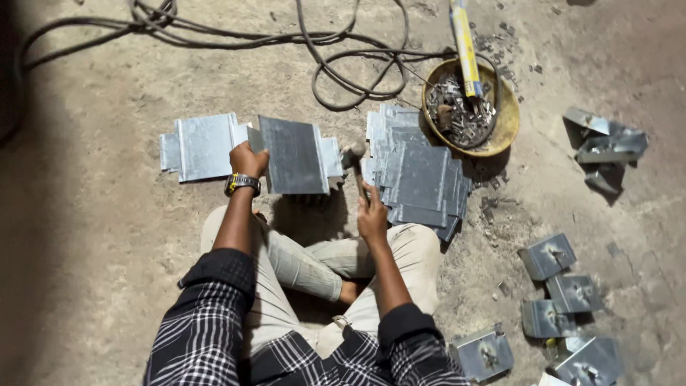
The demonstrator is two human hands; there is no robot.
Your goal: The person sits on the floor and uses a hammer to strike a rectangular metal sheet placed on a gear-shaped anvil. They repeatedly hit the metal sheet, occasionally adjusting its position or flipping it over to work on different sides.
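The person sits cross-legged on the dusty floor (107,236). The left hand (248,160) has its fingers closed on the near left edge of a galvanized sheet-metal piece (293,154), holding it tilted up off the floor just ahead of the knees. The piece is a rectangle with its long axis running away from the person, and a narrower flange shows along its right side.

The right hand (371,214) is wrapped around the wooden handle of a hammer (355,166). The handle runs from the fist up and slightly left, so the hammer head sits just beside the right edge of the held piece, near it but not visibly touching. The hammer thus lies to the right of the sheet, and the right hand is nearer the person's body than the left.

Behind the left hand, another flat sheet blank (204,146) lies on the floor, partly covered by the held piece. To the right of the hammer is a fanned stack of similar sheets (421,179), and beyond that a shallow round pan of small metal fasteners (504,118) with a yellow tube (466,50) resting across it. Folded metal boxes (547,256) lie on the floor to the right, and a cable (343,68) loops along the far side.
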